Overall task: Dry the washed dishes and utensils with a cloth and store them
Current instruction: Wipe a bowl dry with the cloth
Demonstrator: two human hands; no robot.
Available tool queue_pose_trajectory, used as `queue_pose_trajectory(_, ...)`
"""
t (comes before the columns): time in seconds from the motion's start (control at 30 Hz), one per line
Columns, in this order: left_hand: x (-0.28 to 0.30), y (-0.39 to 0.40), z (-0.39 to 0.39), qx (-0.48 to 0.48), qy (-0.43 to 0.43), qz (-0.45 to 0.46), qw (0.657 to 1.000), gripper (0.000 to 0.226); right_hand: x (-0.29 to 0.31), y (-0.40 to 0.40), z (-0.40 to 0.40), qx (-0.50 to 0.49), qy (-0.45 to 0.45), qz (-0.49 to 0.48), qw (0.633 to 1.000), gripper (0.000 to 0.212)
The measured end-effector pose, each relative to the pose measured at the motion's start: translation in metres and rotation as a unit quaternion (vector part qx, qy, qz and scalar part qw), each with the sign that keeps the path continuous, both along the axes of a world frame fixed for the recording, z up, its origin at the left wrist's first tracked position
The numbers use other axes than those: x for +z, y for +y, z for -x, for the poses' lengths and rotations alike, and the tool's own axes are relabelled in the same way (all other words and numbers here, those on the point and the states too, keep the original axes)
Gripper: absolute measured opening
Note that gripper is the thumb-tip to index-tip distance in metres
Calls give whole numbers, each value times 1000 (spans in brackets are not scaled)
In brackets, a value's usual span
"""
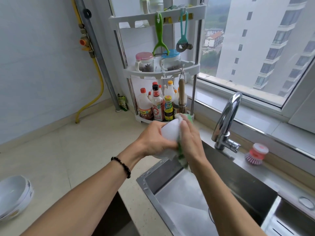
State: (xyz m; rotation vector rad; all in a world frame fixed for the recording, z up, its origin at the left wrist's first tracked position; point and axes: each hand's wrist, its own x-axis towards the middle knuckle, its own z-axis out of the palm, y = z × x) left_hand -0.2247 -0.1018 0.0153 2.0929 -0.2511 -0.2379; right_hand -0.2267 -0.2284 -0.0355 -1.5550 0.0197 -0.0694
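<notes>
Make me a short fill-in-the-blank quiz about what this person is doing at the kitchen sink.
1. The left hand holds a white ____.
2. The right hand presses a green and white ____ against the bowl.
3. The pink brush lies to the right of the ____.
4. On the counter at far left sits a stack of ____.

Missing words: bowl; cloth; tap; bowls
</notes>
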Motion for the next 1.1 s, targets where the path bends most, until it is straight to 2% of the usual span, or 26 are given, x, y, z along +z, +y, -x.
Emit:
queue_pose_trajectory(0.07, -2, 2, -2, 10, -11, -15, 1000, 17, -6, 12, 6, 8, -31, 51, 998, 41)
queue_pose_trajectory(0.1, -4, 4, -1, 7, -13, -19, 1000, 16, -6, 13, 8, 14, -21, 35, 999, 38)
queue_pose_trajectory(0.13, -4, 4, 1, 2, -13, -15, 1000, 19, -4, 11, 7, 16, -4, -2, 1000, 33)
queue_pose_trajectory(0.2, -4, 6, 10, -2, -10, 13, 1000, 26, 2, 0, -1, 17, 95, -120, 988, 29)
queue_pose_trajectory(0.23, -5, 7, 12, 3, -8, 29, 1000, 28, 3, -5, -6, 11, 136, -146, 980, 32)
queue_pose_trajectory(0.27, -5, 7, 13, 13, -6, 37, 999, 28, 4, -7, -6, 12, 143, -131, 981, 35)
queue_pose_trajectory(0.37, -10, 11, 7, 43, -11, -9, 999, 18, -1, 10, 7, 46, 10, 32, 998, 36)
queue_pose_trajectory(0.43, -13, 14, 8, 35, -14, -44, 998, 17, -6, 22, 17, 57, -34, 32, 997, 42)
queue_pose_trajectory(0.53, -8, 21, 17, 9, 3, -15, 1000, 27, -1, 15, 11, 54, 52, -50, 996, 37)
queue_pose_trajectory(0.63, 0, 25, 25, -17, 18, 103, 994, 38, 7, -5, 4, 74, 207, -233, 947, 41)
queue_pose_trajectory(0.7, 5, 24, 27, -22, 35, 176, 984, 46, 4, -5, 6, 48, 204, -291, 934, 38)
queue_pose_trajectory(0.77, 7, 27, 25, -37, 52, 184, 981, 50, 0, -3, 7, 24, 189, -312, 931, 36)
queue_pose_trajectory(0.83, 13, 33, 23, -78, 90, 149, 982, 52, -4, -6, 5, 2, 200, -284, 938, 39)
queue_pose_trajectory(0.93, 17, 43, 18, -104, 149, 100, 978, 61, -4, -13, 1, 0, 182, -169, 969, 41)
queue_pose_trajectory(1.0, 17, 41, 20, -98, 132, 66, 984, 58, 4, -15, -3, 24, 131, -86, 987, 44)
queue_pose_trajectory(1.1, 15, 34, 21, -46, 65, 38, 996, 36, 18, -5, 3, 48, 19, 13, 999, 40)
